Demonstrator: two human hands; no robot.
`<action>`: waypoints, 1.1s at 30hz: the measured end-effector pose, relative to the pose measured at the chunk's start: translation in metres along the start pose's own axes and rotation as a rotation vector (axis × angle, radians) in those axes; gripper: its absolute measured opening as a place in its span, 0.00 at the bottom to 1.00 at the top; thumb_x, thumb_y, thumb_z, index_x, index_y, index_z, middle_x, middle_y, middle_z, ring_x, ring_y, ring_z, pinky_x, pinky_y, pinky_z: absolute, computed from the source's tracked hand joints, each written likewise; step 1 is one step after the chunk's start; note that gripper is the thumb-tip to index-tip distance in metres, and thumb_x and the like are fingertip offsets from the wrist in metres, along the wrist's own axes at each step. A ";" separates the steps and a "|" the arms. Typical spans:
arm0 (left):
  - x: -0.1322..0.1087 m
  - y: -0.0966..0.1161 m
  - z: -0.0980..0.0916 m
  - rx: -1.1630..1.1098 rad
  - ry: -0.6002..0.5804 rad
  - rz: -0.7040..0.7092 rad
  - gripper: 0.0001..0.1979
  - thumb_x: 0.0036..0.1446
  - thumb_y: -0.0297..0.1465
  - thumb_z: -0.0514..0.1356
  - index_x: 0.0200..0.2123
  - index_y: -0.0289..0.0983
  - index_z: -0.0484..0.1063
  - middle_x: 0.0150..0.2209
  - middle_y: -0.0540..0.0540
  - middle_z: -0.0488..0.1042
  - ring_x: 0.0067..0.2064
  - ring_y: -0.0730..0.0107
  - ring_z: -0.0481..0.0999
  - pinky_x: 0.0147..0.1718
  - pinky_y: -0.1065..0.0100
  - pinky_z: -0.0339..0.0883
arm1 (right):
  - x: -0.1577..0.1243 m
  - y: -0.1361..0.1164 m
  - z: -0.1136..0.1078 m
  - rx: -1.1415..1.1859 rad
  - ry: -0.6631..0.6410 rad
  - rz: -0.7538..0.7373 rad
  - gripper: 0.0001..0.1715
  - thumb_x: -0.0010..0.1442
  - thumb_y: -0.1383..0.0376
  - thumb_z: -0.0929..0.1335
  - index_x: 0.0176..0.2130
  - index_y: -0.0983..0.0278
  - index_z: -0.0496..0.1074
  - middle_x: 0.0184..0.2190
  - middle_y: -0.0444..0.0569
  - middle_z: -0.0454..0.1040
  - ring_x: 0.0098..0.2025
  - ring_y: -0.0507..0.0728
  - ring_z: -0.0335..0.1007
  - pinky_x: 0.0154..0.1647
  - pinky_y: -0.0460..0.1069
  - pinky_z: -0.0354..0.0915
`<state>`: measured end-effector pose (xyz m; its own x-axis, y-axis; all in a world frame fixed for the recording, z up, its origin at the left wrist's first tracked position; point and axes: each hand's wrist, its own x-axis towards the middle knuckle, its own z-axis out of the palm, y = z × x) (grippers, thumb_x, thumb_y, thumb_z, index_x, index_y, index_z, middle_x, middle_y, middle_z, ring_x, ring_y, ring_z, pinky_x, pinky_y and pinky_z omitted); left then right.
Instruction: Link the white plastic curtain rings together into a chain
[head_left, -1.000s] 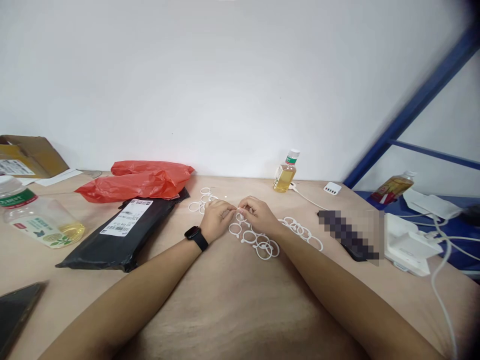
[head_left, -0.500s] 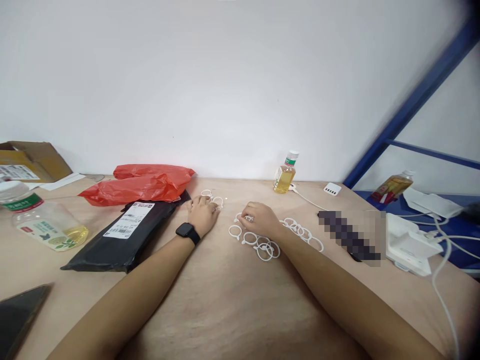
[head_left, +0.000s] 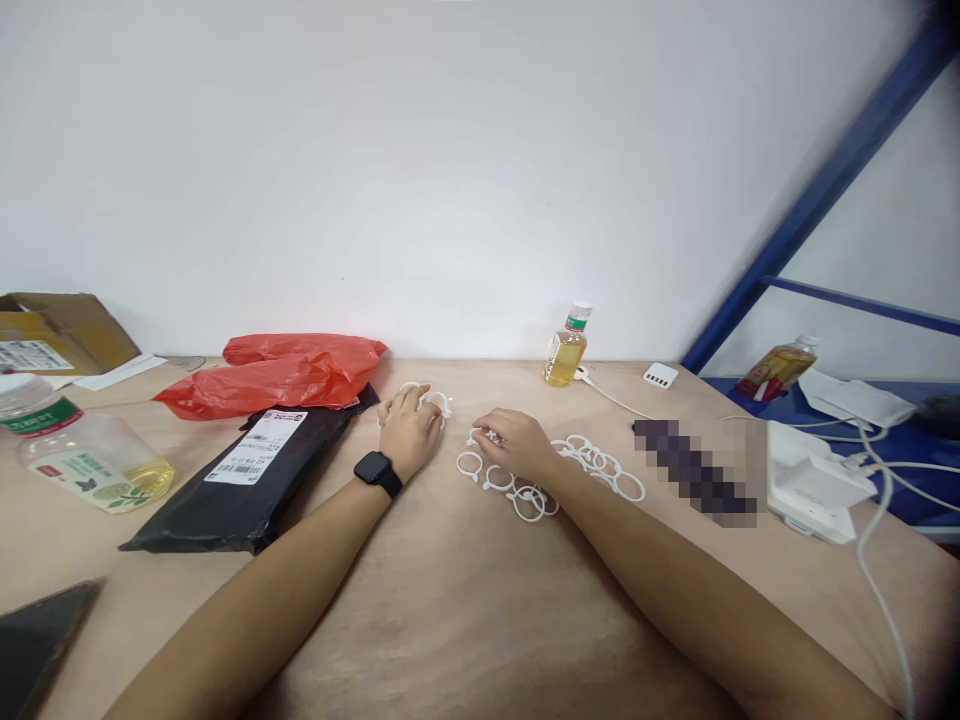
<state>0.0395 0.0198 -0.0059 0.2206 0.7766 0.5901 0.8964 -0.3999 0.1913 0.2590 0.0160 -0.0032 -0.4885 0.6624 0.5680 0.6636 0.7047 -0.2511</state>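
Observation:
Several white plastic curtain rings (head_left: pixel 469 464), each with a small eyelet, lie in a loose group at the middle right of the table. Over the far left part of that group is my right hand (head_left: pixel 517 440), fingers bent and closed at a ring there; the fingertips are partly hidden. A smaller cluster of white rings (head_left: pixel 436 401) lies farther left. My left hand (head_left: pixel 410 432), with a black watch (head_left: pixel 377 473) on its wrist, rests over this cluster with its fingers spread, covering part of the rings.
Left of my hands lie a black parcel (head_left: pixel 247 480), a red plastic bag (head_left: pixel 277 378) and a tipped bottle (head_left: pixel 90 460). An upright bottle (head_left: pixel 565 350) and a white USB charger (head_left: pixel 660 376) stand by the wall. A white case (head_left: pixel 814 490) and cables are at the right.
My left hand has shifted slightly right and down over its rings, with fingers more bent. My right hand has barely moved, and the whole view has tilted a little.

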 end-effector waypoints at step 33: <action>-0.010 0.018 0.006 -0.337 0.004 0.182 0.11 0.66 0.36 0.57 0.43 0.45 0.79 0.48 0.47 0.80 0.54 0.59 0.74 0.56 0.51 0.53 | -0.002 -0.002 0.007 0.364 0.072 0.065 0.09 0.65 0.63 0.66 0.41 0.58 0.77 0.35 0.46 0.81 0.35 0.55 0.77 0.38 0.49 0.70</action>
<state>0.0564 0.0082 -0.0131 0.3618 0.6766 0.6414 0.6658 -0.6691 0.3303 0.2544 0.0150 -0.0093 -0.4020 0.6985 0.5920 0.4412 0.7143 -0.5432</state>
